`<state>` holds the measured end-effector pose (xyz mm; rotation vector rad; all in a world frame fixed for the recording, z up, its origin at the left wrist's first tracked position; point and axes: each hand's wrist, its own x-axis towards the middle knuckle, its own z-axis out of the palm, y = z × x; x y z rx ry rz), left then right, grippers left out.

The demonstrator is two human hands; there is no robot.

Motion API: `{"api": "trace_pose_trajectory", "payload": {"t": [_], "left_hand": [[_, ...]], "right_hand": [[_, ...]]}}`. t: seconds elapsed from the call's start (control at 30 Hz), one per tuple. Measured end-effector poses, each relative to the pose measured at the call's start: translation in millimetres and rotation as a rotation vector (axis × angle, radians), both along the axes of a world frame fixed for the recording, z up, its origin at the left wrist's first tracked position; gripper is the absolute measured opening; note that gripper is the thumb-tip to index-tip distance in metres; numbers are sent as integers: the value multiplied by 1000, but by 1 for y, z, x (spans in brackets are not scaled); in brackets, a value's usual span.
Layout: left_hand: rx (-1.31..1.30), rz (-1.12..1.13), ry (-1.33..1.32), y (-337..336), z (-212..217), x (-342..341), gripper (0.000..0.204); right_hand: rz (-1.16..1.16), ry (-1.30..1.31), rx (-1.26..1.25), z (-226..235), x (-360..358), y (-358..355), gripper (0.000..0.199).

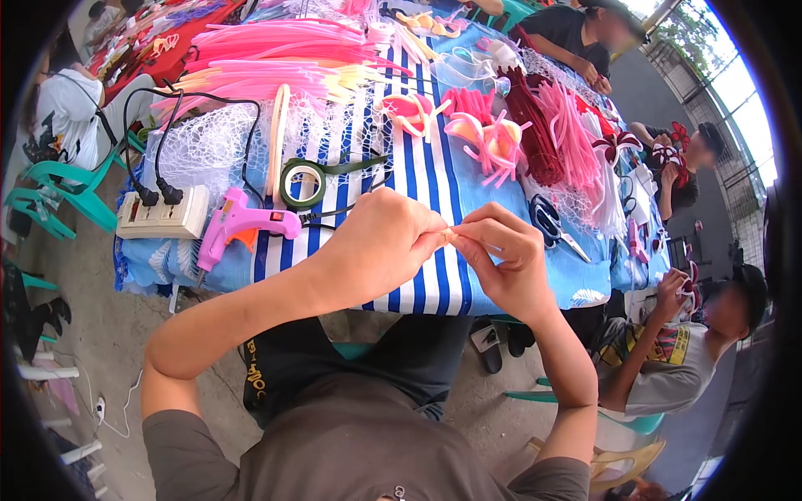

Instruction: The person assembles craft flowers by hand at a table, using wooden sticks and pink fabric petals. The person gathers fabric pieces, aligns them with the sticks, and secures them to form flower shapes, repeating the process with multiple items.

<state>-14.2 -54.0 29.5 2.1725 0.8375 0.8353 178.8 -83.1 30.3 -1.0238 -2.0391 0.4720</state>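
My left hand (376,238) and my right hand (508,260) meet above the table's near edge, their fingertips pinched together. Between them is a small pale-orange bit (449,235), mostly hidden by the fingers, and its kind cannot be made out. Left of my left hand lies a pink-purple glue gun (238,227) with an orange trigger. Behind that hand stands a roll of dark green tape (302,184), its loose end trailing right. To the right of my right hand, dark-handled scissors (547,219) rest on the blue cloth.
A white power strip (163,212) with black plugs sits at the left edge. Pink fuzzy stems (276,54) pile at the back, near white netting (209,138). Pink-orange flowers (493,138) and dark red stems (535,134) lie right. Co-workers sit along the right side; one holds a flower (689,288).
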Motion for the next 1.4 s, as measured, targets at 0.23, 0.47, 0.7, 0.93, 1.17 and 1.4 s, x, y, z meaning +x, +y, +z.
{"api": "trace_pose_trajectory", "payload": {"t": [0.23,0.47,0.7,0.93,1.17,1.4], "left_hand": [[510,88,116,-13,-2,4,11],[522,75,144,-16,-2,3,14],[331,80,69,0,-10,1,9],[354,86,101,3,-12,3,10],[601,89,277,15,-15,2,10],[250,68,212,38,-5,-3,15]], "right_hand": [[69,351,-633,3,10,3,13],[71,406,-574,1,1,-2,14],[2,375,-734,1,4,5,9],[-125,33,-541,4,22,16,10],[23,-161,-608,30,20,36,15],[180,-149,-657,11,33,66,20]]}}
